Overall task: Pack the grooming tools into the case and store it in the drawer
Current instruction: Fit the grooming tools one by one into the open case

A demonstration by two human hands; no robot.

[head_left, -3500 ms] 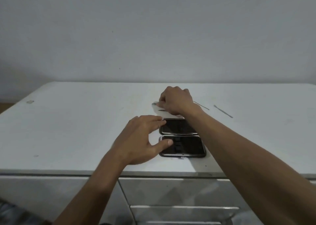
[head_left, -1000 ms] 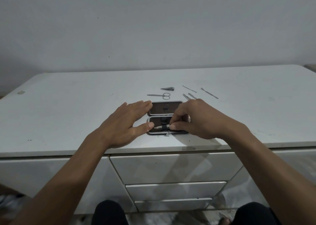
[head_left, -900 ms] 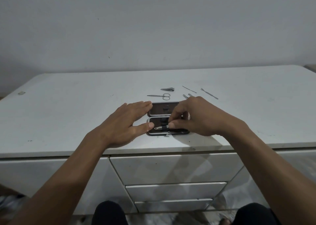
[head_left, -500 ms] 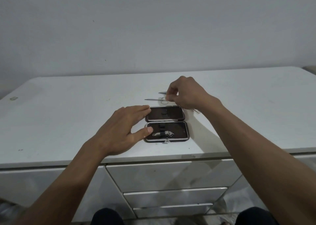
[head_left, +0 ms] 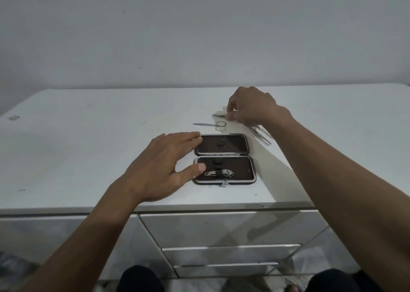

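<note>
open case lying flat near the front edge of the white dresser top, nail clipper strapped in its near half; left hand with straight fingers steadying the case's left edge; right hand pinching a small metal tool beyond the case, scissors just beside.

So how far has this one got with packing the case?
Early. Done: one nail clipper sits strapped in the near half of the open case. In hand: the right hand pinches a small tool on the dresser top; the left hand steadies the case. Left: scissors, thin tools, closing, then the shut drawer.
</note>
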